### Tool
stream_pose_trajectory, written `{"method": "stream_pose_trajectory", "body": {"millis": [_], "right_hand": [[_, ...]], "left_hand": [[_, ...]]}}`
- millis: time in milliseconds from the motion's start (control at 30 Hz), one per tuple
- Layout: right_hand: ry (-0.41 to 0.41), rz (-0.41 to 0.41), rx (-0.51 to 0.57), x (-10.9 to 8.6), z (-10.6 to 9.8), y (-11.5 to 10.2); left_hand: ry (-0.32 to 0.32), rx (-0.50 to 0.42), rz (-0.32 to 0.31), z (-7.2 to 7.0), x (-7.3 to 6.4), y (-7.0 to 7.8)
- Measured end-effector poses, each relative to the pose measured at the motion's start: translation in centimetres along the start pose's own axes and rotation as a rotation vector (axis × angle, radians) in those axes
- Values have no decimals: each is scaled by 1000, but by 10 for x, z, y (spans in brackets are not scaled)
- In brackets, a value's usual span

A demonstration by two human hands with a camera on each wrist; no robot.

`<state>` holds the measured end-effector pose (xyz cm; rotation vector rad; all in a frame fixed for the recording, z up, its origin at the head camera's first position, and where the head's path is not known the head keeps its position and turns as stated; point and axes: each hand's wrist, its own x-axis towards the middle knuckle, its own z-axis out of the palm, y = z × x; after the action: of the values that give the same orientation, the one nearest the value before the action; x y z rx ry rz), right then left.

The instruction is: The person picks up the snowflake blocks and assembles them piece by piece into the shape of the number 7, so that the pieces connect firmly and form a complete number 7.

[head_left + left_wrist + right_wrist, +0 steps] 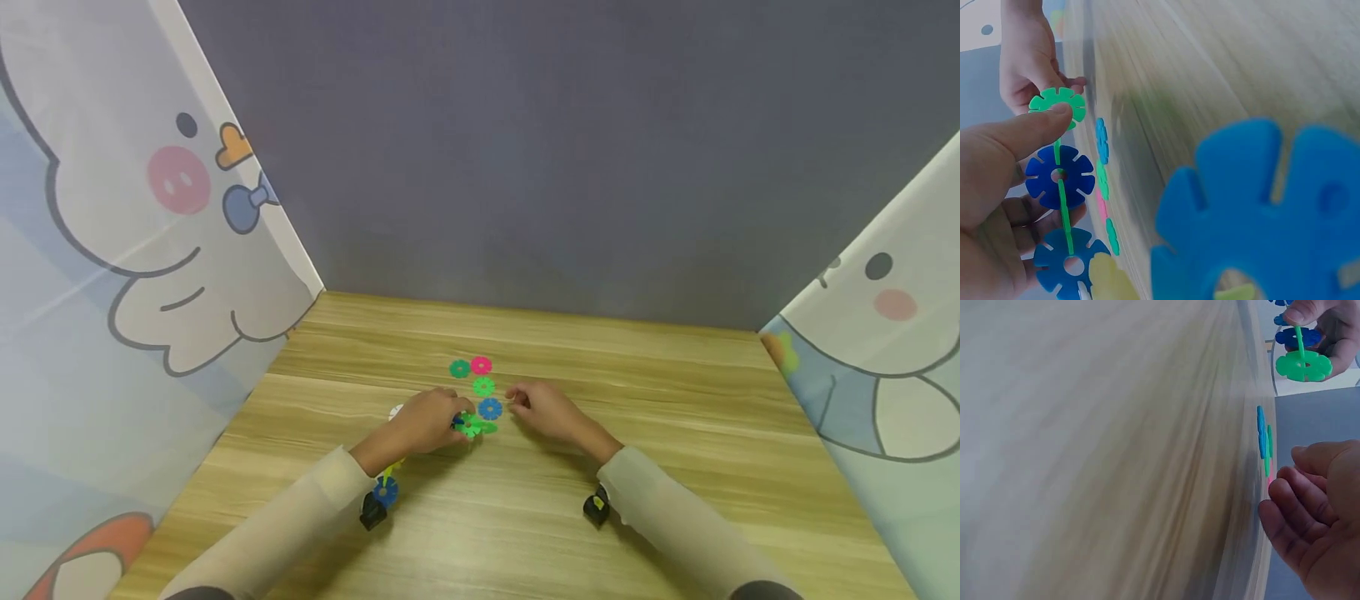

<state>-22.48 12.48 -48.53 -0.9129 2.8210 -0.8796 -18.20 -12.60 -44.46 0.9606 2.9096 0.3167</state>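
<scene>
My left hand grips a chain of slotted plastic flower discs, its thumb lying on a bright green disc. Dark blue and blue discs follow along the chain, joined by green ones seen edge-on. More of the chain, with a yellow piece and a blue disc, shows beside the left wrist, partly hidden by the arm. My right hand hovers over the table to the right, fingers loosely curled and nothing between them. Close to its fingertips lies a loose blue disc.
Beyond the blue disc lie loose discs in light green, pink and dark green. The wooden table meets a grey panel at the back. Cartoon-printed sheets stand at both sides.
</scene>
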Motion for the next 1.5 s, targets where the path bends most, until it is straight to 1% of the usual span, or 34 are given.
{"method": "stream_pose_trajectory", "body": {"millis": [100, 200, 333, 433, 500, 667, 933, 1133, 1333, 1500], "right_hand": [[-30, 23, -8, 6, 5, -3], [-41, 26, -11, 11, 10, -5], [-40, 6, -76, 15, 17, -7], [-47, 12, -135, 16, 21, -8], [-48, 25, -140, 17, 22, -8], [-44, 63, -83, 19, 23, -10], [-77, 115, -11, 20, 19, -13], [-89, 164, 105, 18, 16, -11], [-60, 151, 196, 15, 13, -6], [-36, 151, 284, 8, 9, -2]], "left_hand": [[-6, -10, -5, 0, -1, -1], [-8, -23, -8, 0, 0, -1], [0, -24, -5, 0, 1, -3], [8, -16, 5, 1, 3, -4], [10, -14, 9, 2, 4, -5], [7, -14, 2, 2, 5, -5], [7, -13, 2, 1, 6, -5], [12, 1, 1, 2, 7, -4], [22, 9, 14, 3, 8, -4], [24, 13, 25, 4, 10, -5]]}}
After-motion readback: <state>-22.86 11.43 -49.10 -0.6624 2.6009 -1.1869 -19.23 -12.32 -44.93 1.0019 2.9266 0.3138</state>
